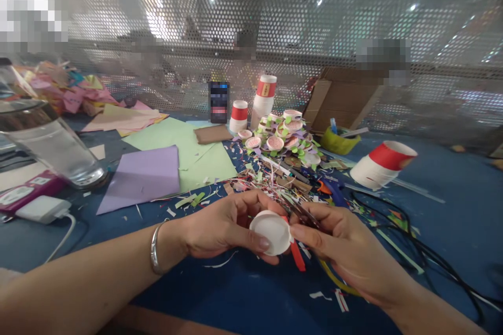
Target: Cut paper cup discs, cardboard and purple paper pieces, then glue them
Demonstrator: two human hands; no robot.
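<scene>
Left hand (236, 225) grips white cup base (271, 233); right hand (334, 241) pinches its edge, scissors (303, 212) within fingers. Apparently rim-shaping; next move calls for steady support.

Water glass (58, 144), phone (219, 102), white charger (44, 209)

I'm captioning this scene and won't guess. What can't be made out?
In the head view:
Left hand: some fingers, hidden behind the white disc.
Metal tool: partly hidden by the right hand.
Phone: screen text, pixelated.
Glass: partly cut off by the left edge.
Beyond the perforated panel: blurred through its holes.
</scene>
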